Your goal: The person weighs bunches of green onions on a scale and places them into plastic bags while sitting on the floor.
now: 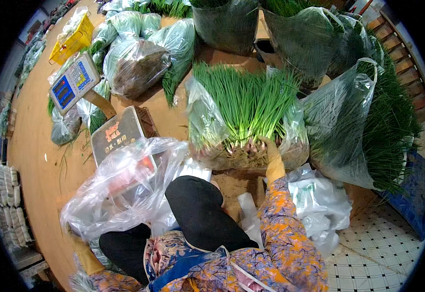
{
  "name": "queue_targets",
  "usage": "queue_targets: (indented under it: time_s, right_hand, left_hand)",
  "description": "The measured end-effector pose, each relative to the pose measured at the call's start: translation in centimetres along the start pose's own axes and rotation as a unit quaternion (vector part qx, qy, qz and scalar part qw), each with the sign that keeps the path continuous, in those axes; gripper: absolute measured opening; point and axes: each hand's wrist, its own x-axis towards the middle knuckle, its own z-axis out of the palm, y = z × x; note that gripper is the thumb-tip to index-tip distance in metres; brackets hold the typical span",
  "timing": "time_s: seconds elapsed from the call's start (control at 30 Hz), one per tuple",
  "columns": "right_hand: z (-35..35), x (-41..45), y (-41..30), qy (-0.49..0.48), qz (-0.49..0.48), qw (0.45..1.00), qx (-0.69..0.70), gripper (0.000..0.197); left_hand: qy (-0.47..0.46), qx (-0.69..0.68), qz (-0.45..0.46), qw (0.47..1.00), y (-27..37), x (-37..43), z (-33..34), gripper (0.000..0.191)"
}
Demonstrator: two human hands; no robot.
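Note:
A large bundle of green onions (247, 106) stands before me in an opened clear plastic bag, green tops away from me and roots towards me. My right hand (273, 160), in a tan glove, reaches into the root end at the right. Its fingertips touch the pale stems, and I cannot tell how far they close. At the lower left my left hand (85, 255), also gloved, grips the edge of a loose clear plastic bag (125, 189); the film partly hides its fingers. That bag spreads over my knee and covers the near part of a digital platform scale (116, 133).
The scale's display (74, 83) stands on a post at the left. Behind it are filled plastic bags (136, 69) and a yellow crate (72, 38). Large bags of greens (338, 116) crowd the right. White plastic bags (316, 204) lie beside my right arm. Patterned floor tiles (369, 255) show at lower right.

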Motion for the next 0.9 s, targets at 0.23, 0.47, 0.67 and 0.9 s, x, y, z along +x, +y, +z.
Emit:
queue_targets:
  time_s: [0.23,0.47,0.67,0.9]
  right_hand:
    - [3.4,-1.3,-7.2,0.099,-0.072,0.883,-0.453,0.039]
    - [8.4,-1.7,-8.6,0.008,-0.218,0.682,-0.698,0.052]
    - [7.4,-2.9,-4.4,0.126,-0.106,0.73,-0.664,0.098]
    - [4.2,0.9,-4.5,0.118,0.047,0.858,-0.498,0.098]
  left_hand:
    - [0.001,0.089,0.051,0.995,1.1,2.4,0.6,0.048]
    - [0.011,0.426,0.261,0.866,5.9,6.2,1.1,0.05]
    - [-0.021,0.492,0.431,0.757,9.8,-1.9,13.6,0.051]
    - [-0.586,0.245,0.136,0.76,-2.2,-24.6,40.1,0.048]
